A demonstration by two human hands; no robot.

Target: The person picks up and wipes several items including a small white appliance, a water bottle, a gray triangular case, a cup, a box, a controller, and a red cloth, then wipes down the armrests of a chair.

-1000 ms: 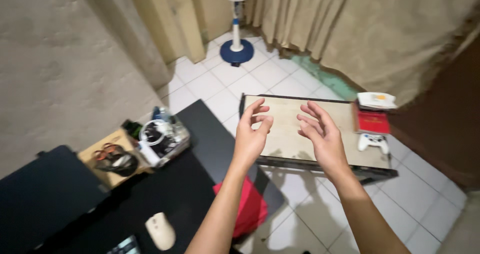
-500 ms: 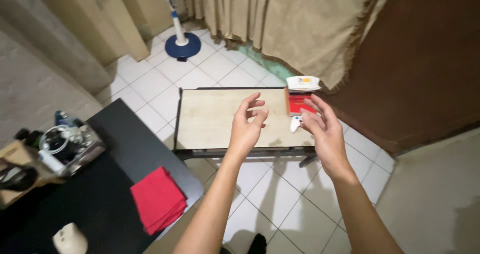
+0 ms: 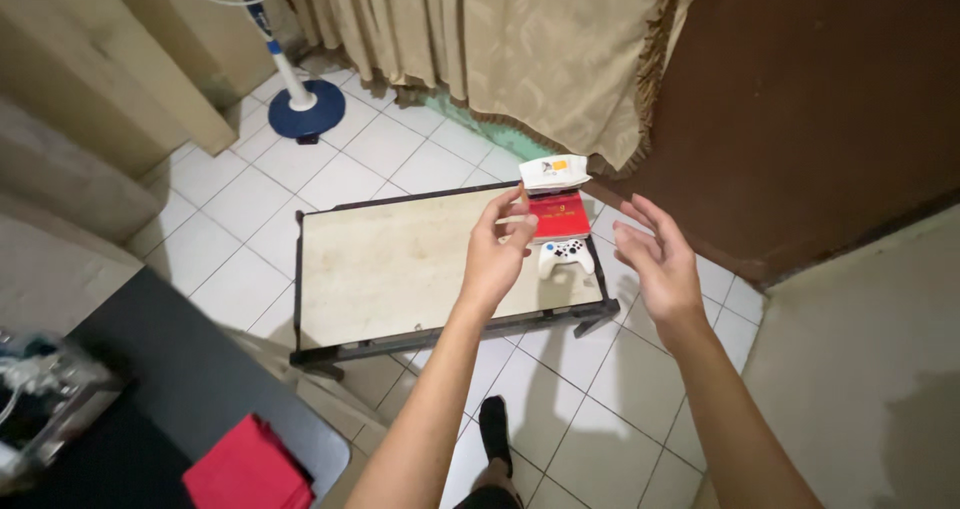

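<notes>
My left hand [image 3: 497, 254] hovers with curled fingers over the right part of a low table [image 3: 400, 264] with a pale worn top and dark frame. My right hand [image 3: 660, 259] is spread open just past the table's right end, over the floor tiles. Both hands hold nothing. Between them a white game controller [image 3: 566, 256] lies on the table, closest to my left hand's fingertips. Behind the controller lies a red book [image 3: 559, 215], and a white packet [image 3: 553, 172] rests at the table's far right corner.
A standing fan's blue base [image 3: 306, 109] sits on the white tiled floor at the back left. Beige curtains [image 3: 520, 49] hang behind, beside a brown door [image 3: 830, 99]. A black desk [image 3: 170, 389] at lower left carries a red folded cloth [image 3: 250, 469]. My foot [image 3: 495, 434] shows below.
The view has swung right and closer to the low table. Both hands have moved toward the table's right end, where the controller now lies between them.
</notes>
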